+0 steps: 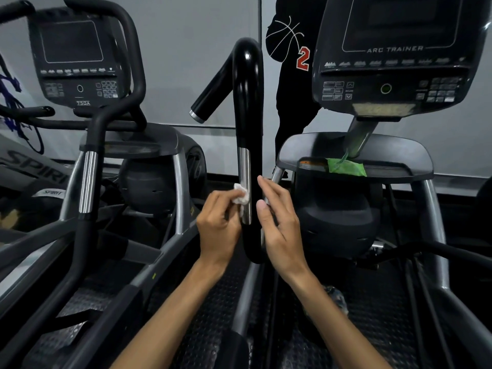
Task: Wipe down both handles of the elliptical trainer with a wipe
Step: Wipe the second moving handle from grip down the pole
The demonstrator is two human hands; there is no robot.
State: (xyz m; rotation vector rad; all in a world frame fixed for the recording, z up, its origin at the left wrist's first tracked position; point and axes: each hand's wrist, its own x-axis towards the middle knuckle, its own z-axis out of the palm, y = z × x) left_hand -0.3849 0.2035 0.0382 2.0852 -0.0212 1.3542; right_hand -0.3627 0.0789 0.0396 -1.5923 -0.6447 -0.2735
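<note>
Between the hands stands a black handle [247, 107]: the left hand [219, 222] pinches a white wipe [241, 196] against its metal strip, the right hand [279, 222] loosely spread beside it. Wiping looks midway here; the trainer's other handle, unseen, presumably remains.

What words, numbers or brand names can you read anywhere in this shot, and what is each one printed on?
"ARC TRAINER": right console, under its dark screen.
"750A": left console, at its bottom edge.
"SPIRIT": small silver tag on the far-left machine.
"SPIRI", cut off: large lettering on the grey frame at far left.
"2": red numeral on the black garment beside a basketball outline.
Console button labels, orange warning sticker, green pack: too small or blurred.
</note>
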